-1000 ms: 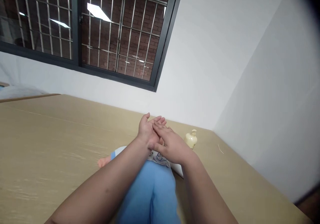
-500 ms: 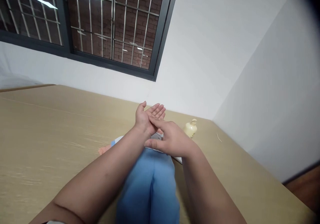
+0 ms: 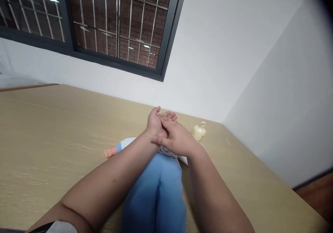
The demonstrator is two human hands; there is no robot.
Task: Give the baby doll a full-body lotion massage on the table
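My left hand (image 3: pixel 154 123) is turned palm up, its thumb raised and its fingers stretched out, with nothing visible in it. Across that palm lies my right hand (image 3: pixel 179 135), palm down, its fingers flat and its thumb by the left wrist. Both hands are above a doll lying on its back, dressed in blue trousers (image 3: pixel 156 191) and a white top with a blue cuff. Its small hand (image 3: pixel 110 152) pokes out to the left of my forearm. My hands hide the doll's head and most of its chest.
A pale yellow pump bottle (image 3: pixel 199 132) stands right of my hands. Farther right a thin pale strip (image 3: pixel 228 141) lies on the wooden table (image 3: pixel 65 129). White walls meet at the table's back right, and a barred window (image 3: pixel 117 24) is above.
My right hand has slid back over the left palm toward the wrist, its thumb now at the wrist. Both hands have shifted slightly right, and more of the doll's sleeve shows.
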